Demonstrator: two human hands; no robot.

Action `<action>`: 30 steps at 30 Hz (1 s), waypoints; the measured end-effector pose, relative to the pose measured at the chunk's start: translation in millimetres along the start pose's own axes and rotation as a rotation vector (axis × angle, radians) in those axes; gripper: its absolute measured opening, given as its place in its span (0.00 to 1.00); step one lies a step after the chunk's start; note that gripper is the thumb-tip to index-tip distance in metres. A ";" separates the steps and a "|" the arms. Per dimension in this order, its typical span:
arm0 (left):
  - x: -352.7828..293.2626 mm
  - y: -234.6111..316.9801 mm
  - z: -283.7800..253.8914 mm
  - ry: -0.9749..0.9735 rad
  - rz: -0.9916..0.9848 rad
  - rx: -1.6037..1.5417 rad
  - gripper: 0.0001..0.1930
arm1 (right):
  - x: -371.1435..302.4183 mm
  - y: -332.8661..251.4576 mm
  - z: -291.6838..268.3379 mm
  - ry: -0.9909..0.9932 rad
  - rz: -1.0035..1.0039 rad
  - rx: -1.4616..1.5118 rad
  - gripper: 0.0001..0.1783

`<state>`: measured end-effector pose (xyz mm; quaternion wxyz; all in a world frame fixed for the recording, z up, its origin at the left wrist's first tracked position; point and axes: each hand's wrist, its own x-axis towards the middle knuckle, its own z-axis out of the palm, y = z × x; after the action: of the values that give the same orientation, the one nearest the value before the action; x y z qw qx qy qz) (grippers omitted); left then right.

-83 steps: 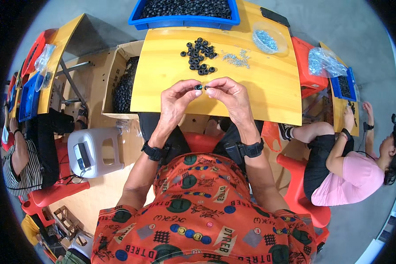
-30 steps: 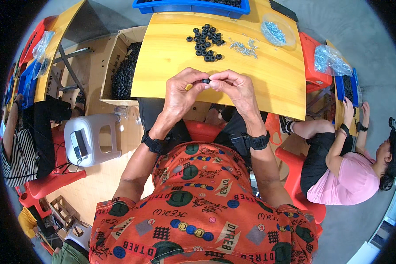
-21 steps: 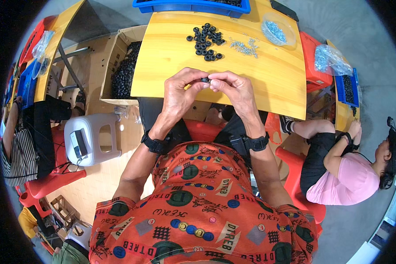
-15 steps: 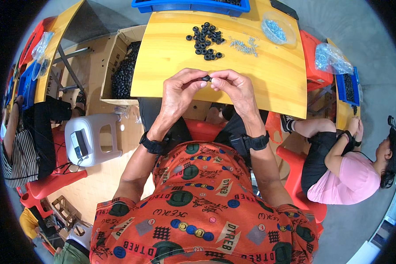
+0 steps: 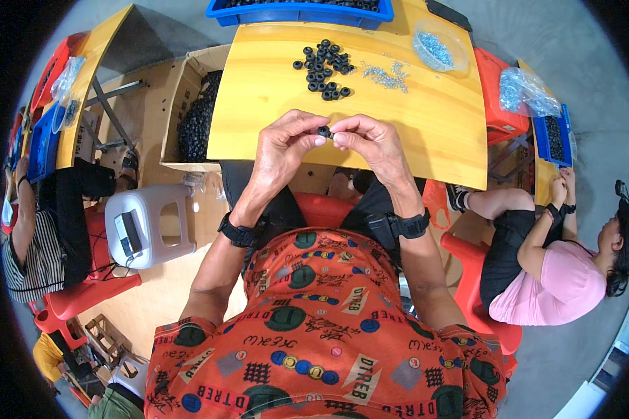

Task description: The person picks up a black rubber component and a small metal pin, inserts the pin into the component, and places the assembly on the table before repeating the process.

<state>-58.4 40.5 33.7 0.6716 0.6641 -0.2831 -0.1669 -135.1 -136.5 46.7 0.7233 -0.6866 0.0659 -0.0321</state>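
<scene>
My left hand [image 5: 284, 145] pinches a small round black part [image 5: 323, 130] between thumb and fingertips, above the near side of the yellow tabletop [image 5: 258, 70]. Closed in a pinch as well, my right hand [image 5: 374, 145] meets the part from the right; whatever its fingertips hold is too small to make out. Farther up the table lies a loose pile of similar black parts [image 5: 321, 72], ring-like with a central hole. Beside it, several tiny shiny clear or silvery pieces [image 5: 386, 77] are scattered.
A clear round tub [image 5: 436, 47] of bluish small pieces stands at the far right. A blue tray [image 5: 300, 15] of black parts sits at the far edge. Left of the table is a cardboard box [image 5: 182, 105] of black parts. A white stool [image 5: 147, 223] and seated co-workers flank me.
The black part has turned between my fingertips, and its round face shows more now. Both hands stay at nearly the same place. The co-worker's hands at right have shifted.
</scene>
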 end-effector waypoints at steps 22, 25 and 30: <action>-2.9 -1.4 1.9 0.037 -0.124 -0.198 0.14 | 2.7 0.6 -1.0 -0.029 0.015 0.041 0.07; -2.0 -0.5 1.5 0.019 -0.124 -0.154 0.13 | 2.3 -0.1 -2.7 -0.039 0.019 0.114 0.08; -2.3 -3.3 -0.5 0.017 -0.148 -0.224 0.13 | 3.2 1.2 -5.2 -0.020 0.006 0.140 0.08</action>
<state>-59.4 42.1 30.2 0.7297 0.6054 -0.2071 -0.2410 -132.7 -142.0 45.1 0.7703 -0.6344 0.0582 -0.0278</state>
